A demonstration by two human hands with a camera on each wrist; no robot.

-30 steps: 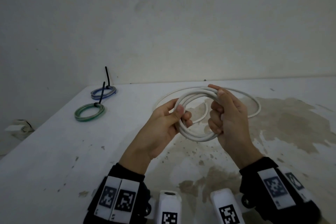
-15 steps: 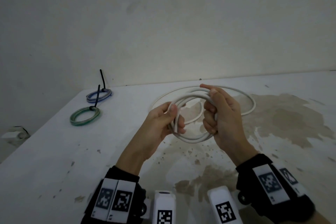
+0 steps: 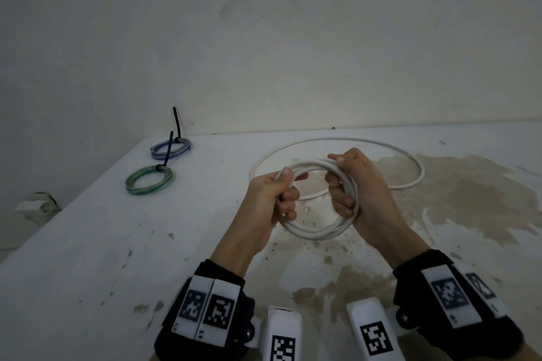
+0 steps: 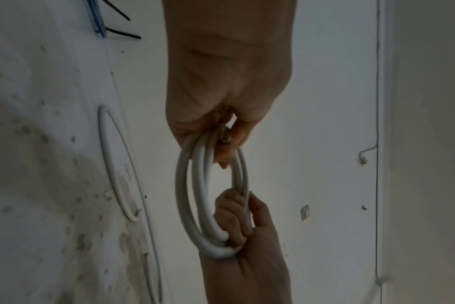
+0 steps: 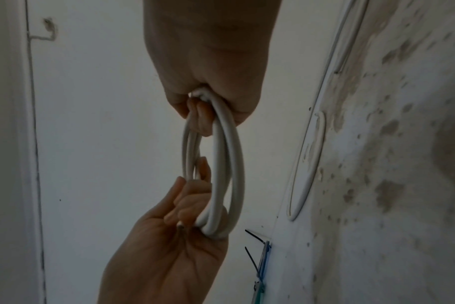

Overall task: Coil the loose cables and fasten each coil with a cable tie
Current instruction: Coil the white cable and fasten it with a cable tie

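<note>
the person holds a white cable (image 3: 315, 233) in both hands, up in the air over the table (image 3: 88, 243). part of it is wound into a small ring of a few loops. the left hand (image 3: 268, 199) grips the left side of the ring, with the thumb on top and the fingers curled under it. the right hand (image 3: 360, 187) grips the right side, and its fingers wrap right around the loops. in the left wrist view the ring hangs between the two hands, with the left hand (image 4: 221, 102) above and the right hand (image 4: 247, 236) below. in the right wrist view it is the other way round, with the right hand (image 5: 208, 72) above and the left hand (image 5: 174, 236) below. the rest of the white cable lies loose on the table behind the hands in one big wide loop. far to the left, near the wall, there are two small coils that are tied up. the green coil (image 3: 149, 180) is nearer and the blue coil (image 3: 170, 148) is just behind it. each one has a black cable tie (image 3: 167, 149) on it with the tail sticking up. the table is white with brown stains (image 3: 469, 193) on the right side. both wrists wear black bands (image 3: 205, 311) with square black and white tags.
</note>
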